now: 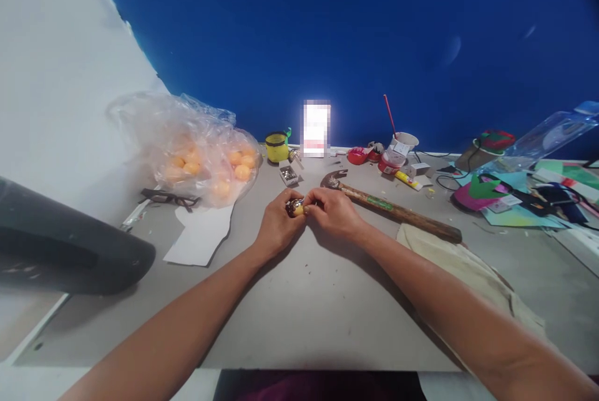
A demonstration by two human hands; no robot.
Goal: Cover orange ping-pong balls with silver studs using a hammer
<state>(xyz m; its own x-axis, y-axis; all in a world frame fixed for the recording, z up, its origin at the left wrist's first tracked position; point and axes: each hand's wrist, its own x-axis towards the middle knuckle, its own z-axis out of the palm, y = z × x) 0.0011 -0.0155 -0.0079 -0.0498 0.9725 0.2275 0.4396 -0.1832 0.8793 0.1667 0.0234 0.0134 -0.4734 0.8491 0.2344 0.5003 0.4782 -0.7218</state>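
Note:
My left hand (277, 221) is closed around a small yellow-orange ball (298, 209), partly covered with shiny metallic pieces. Against the ball's right side, my right hand (334, 209) has its thumb and forefinger pinched together. What they pinch, if anything, is too small to make out. Just beyond my hands lies an opened little box (289, 174) with shiny metal bits in it. A claw hammer (397, 209) with a worn wooden handle rests to the right of my right hand.
Plastic bags of orange balls (243, 171), glasses (169, 197) and white paper (201, 239) lie left, near a dark cylinder (70, 245). A yellow cup (277, 148), lit screen (317, 128) and white cup (406, 141) stand behind. Right are cloth (449, 264) and a plastic bottle (547, 133).

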